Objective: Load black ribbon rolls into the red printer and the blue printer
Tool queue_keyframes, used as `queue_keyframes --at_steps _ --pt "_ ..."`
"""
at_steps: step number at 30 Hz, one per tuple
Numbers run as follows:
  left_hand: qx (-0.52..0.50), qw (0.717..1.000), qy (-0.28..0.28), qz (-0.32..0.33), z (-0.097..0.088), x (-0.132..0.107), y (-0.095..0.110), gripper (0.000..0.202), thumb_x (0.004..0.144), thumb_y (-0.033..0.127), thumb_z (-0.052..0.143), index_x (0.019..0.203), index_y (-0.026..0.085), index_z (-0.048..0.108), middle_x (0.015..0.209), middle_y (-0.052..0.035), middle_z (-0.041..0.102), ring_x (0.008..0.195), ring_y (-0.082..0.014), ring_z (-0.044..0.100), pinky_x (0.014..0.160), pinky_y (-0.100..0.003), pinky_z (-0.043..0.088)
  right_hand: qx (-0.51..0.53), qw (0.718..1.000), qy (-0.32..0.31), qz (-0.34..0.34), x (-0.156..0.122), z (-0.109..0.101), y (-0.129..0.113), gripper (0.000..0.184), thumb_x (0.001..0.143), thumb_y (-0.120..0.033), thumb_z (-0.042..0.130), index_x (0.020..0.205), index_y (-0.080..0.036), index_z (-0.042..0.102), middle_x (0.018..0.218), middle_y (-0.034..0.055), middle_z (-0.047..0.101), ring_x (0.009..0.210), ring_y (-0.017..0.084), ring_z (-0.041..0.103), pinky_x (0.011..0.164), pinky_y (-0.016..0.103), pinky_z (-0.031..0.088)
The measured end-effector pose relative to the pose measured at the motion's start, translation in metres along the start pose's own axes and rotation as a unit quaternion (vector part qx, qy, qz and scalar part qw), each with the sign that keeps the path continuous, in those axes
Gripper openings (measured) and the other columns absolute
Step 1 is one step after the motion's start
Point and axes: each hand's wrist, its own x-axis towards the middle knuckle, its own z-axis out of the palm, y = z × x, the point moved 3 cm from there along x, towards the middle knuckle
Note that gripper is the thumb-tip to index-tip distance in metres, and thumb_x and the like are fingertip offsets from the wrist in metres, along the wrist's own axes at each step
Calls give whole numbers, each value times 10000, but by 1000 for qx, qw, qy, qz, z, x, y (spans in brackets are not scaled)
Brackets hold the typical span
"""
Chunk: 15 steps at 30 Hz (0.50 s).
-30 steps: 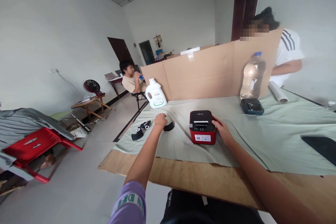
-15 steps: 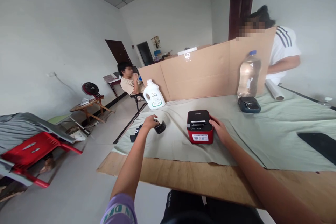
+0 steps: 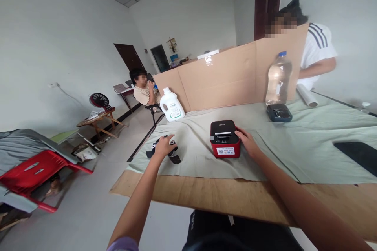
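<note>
On the pale green cloth sits a small red and black receipt printer (image 3: 225,139), a slot across its top and a label on its front. My right hand (image 3: 247,141) lies against the printer's right side, fingers stretched along it. To the left, my left hand (image 3: 163,147) hovers among black rolls, its fingers apart and pointing right. One black roll (image 3: 174,157), with a pale core and a loose end, lies just right of that hand. Another black roll (image 3: 151,150) is partly hidden behind the left hand.
A white jug (image 3: 172,106) stands at the back left before a cardboard partition (image 3: 220,80). At the right are a large clear bottle (image 3: 279,80), a dark blue boxy device (image 3: 279,113), a white roll (image 3: 307,96) and a black flat object (image 3: 357,157). Two people sit beyond.
My left hand has drawn back left and slightly down, off the nearer black roll, which now shows more and lies lower. My right hand stays against the printer.
</note>
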Motion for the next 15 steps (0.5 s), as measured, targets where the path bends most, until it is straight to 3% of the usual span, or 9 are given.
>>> queue_keyframes --at_steps 2,4,6,9,12,15 --pt "-56 998 28 12 2 -4 21 574 789 348 724 1347 259 623 1267 -114 687 1218 -331 595 1050 -430 445 0 1000 13 20 -3 0 6 461 762 -535 684 1141 -281 746 1249 48 721 1262 357 591 1104 537 436" --pt "-205 977 -14 51 18 -11 51 498 842 399 685 1316 249 649 1300 -103 683 1164 -286 641 1057 -398 462 -3 1000 10 0 -10 1 10 492 804 -595 628 1197 -311 714 1292 32 699 1313 362 548 1136 580 390" --pt "-370 919 -114 70 47 -21 86 524 823 450 717 1308 261 662 1406 -95 621 1266 -289 599 1065 -395 476 -34 998 -19 -55 -22 3 11 529 831 -599 612 1307 -369 638 1373 2 646 1382 346 481 1186 594 311" --pt "-509 839 -188 33 94 -36 127 574 819 517 710 1336 275 652 1436 -79 595 1304 -326 577 1021 -460 522 -130 979 -79 -137 -41 8 12 772 766 -482 753 1473 -416 448 1472 13 554 1404 347 452 1202 582 285" --pt "-589 798 -123 13 116 -39 144 482 827 460 687 1264 256 708 1285 -65 702 1210 -311 645 1051 -477 505 -198 957 -104 -185 -40 19 10 961 726 -390 804 1545 -386 302 1486 68 525 1362 365 492 1159 577 358" --pt "-618 784 -55 -15 105 -22 133 391 784 359 691 1148 236 762 1205 -50 741 1140 -289 677 1046 -437 507 -229 938 -140 -218 -16 50 -1 954 742 -365 781 1548 -351 271 1462 92 535 1340 367 513 1130 561 400"
